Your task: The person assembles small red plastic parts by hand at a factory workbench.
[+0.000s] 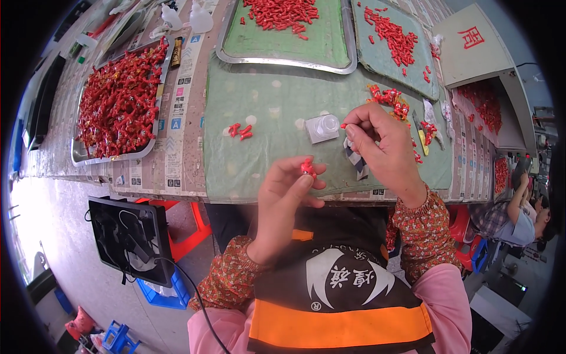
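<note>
While left hand (pixel 279 194) pinches a knobbly red figure (pixel 308 167), right (pixel 384 144) seemingly pinches a stub (pixel 344 125).

- Red figure-like piece (pixel 307 167): small, knobbly, with pale marks (too tiny to make out); held between the thumb and fingers of the left hand (pixel 280 194), its body showing just above the thumb tip.
- Red bit (pixel 343 125): tinier; pinched at the right hand's (pixel 383 141) fingertips, its visible end pointing left, the rest hidden.

Left hand (pixel 285 192) and right hand (pixel 383 147) each pinch, thumb opposing fingers, the right farther forward
</note>
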